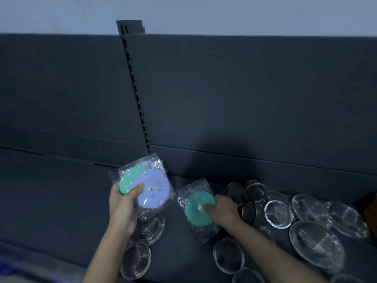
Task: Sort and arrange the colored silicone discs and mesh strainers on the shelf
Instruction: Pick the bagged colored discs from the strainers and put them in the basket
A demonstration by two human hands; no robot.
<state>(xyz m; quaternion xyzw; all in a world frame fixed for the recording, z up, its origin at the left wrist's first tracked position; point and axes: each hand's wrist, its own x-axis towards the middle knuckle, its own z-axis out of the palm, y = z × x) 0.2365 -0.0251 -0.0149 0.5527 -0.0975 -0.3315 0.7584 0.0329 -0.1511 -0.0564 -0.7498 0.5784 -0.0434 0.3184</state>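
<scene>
Head view. The left hand [122, 209] holds two clear packets fanned together above the shelf [61, 190]: a blue disc [153, 190] in front and a green disc [128, 180] partly behind it. The thumb presses on the blue face and the fingers are curled underneath. The right hand [224, 211] pinches a third packet holding another green disc, the right-hand disc [199, 209], with the thumb beside its centre stud. This packet sits just right of the left hand's pair.

Judged step: gathering discs by colour. The next move probably calls for bringing the right-hand disc across to the green one and stacking like with like, then setting the stack on bare shelf away from the strainers.

Mesh strainers [279, 213] lie scattered at right. More strainers [135, 260] lie beneath the left forearm.

Limits: light is dim and the wrapping glares. Whether the right-hand packet touches the shelf cannot be told. A pink edge under the blue disc may be a further disc. An orange item [371, 209] is cut off at the right edge.
</scene>
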